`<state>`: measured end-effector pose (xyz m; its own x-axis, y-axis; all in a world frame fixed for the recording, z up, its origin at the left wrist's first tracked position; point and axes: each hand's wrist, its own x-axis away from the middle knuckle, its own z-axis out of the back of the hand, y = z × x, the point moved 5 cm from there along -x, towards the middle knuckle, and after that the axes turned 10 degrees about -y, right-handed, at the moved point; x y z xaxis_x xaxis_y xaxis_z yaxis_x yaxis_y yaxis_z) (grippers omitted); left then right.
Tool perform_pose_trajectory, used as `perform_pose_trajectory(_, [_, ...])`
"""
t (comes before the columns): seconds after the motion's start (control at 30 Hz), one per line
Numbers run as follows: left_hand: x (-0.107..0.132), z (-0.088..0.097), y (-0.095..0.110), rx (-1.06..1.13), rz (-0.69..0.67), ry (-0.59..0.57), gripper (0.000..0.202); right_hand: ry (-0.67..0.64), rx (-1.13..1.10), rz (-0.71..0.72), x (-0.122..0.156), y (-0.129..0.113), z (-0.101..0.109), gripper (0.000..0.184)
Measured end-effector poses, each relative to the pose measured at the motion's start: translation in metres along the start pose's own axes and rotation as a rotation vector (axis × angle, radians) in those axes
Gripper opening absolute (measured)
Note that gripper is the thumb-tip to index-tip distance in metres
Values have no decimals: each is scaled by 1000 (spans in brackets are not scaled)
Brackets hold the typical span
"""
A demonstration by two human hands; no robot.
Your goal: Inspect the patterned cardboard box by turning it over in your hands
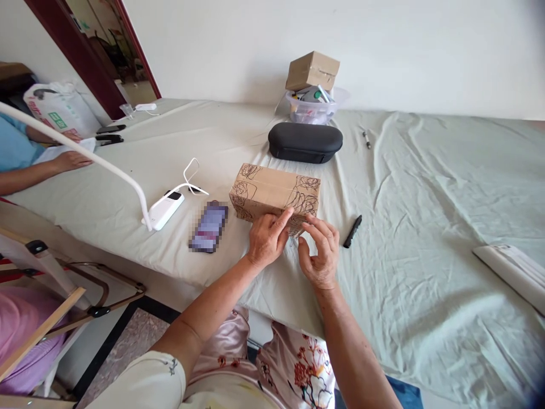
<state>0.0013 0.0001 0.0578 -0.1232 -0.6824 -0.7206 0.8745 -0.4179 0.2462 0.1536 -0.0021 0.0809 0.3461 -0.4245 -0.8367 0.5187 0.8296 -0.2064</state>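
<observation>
A brown cardboard box (pixel 272 183) with dark scribbles near its corners lies in front of me on the cloth-covered table. My left hand (pixel 267 240) rests against the near side of the box, its index finger stretched out along the front top edge. Close to the box's near right corner is my right hand (pixel 320 254), thumb and fingers apart and slightly curled. Nothing shows between its fingers. A black marker (pixel 353 231) lies just right of that hand. The lower front face of the box is partly hidden behind both hands.
Left of the box are a phone (pixel 208 227) and a white device (pixel 168 210) with a cable. Behind it stand a black case (pixel 305 142) and a plastic basin (pixel 309 111) topped by a small carton (pixel 313 70). Another person's hand (pixel 71 161) rests at far left.
</observation>
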Motion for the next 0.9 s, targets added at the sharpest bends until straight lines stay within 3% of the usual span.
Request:
perform_pose_trajectory(0.2, [0, 1, 2, 34, -2, 24, 50, 43, -51, -40, 6, 2, 1, 58])
perform_pose_trajectory(0.37, [-1, 1, 1, 67, -6, 11, 49, 146, -79, -214, 15, 11, 3, 34])
perform_pose_trajectory(0.5, [-2, -2, -2, 65, 10, -28, 47, 13, -104, -428, 19, 21, -7, 13])
perform_pose_trajectory(0.67, [-1, -2, -2, 84, 37, -23, 43, -44, -158, -689, 26, 38, -11, 25])
perform_pose_trajectory(0.8, [-1, 3, -3, 106, 44, 16, 50, -168, -223, -617, 23, 40, -13, 31])
perform_pose_trajectory(0.9, [-1, 6, -8, 134, 93, 44, 70, -245, -295, -523, 19, 33, -16, 25])
